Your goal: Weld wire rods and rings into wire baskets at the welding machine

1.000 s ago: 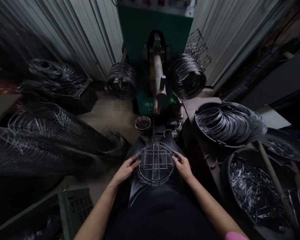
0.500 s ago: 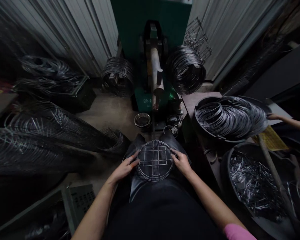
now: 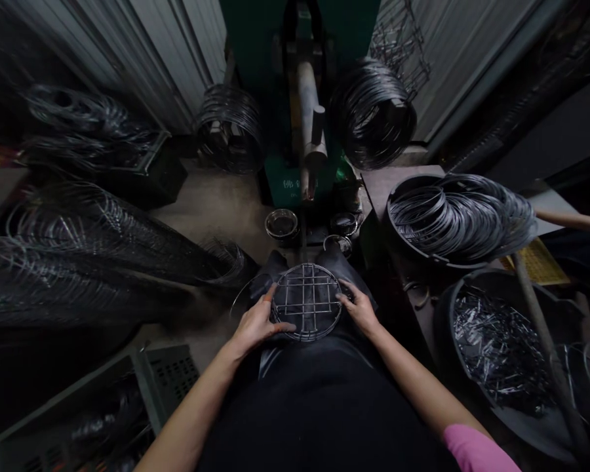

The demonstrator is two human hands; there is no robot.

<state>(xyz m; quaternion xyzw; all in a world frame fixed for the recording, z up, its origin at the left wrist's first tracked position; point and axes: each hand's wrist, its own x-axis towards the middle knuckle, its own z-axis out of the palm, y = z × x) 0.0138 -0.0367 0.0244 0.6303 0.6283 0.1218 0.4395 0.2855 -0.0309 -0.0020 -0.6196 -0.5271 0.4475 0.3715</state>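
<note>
A round wire rack (image 3: 307, 303) with crossing bars lies over my lap, its face tipped up toward me. My left hand (image 3: 259, 322) grips the left rim, its thumb reaching across the lower left edge. On the opposite side, my right hand (image 3: 361, 309) holds the right rim between thumb and fingers. The fingers under the rim are partly hidden. Straight ahead stands a green machine (image 3: 295, 190) with a grey metal arm (image 3: 309, 111) pointing down toward my knees.
Wire coils (image 3: 230, 128) flank the machine. At right, a tub of wire rings (image 3: 462, 219) stands behind a tub of short rods (image 3: 501, 354); another person's arm (image 3: 568, 219) reaches in there. Rolled wire mesh (image 3: 103, 242) lies left, and a crate (image 3: 170, 380) sits lower left.
My left thumb has shifted lower and further over the rack's edge. The rack stays between both hands. The view has tilted slightly, so the machine appears higher.
</note>
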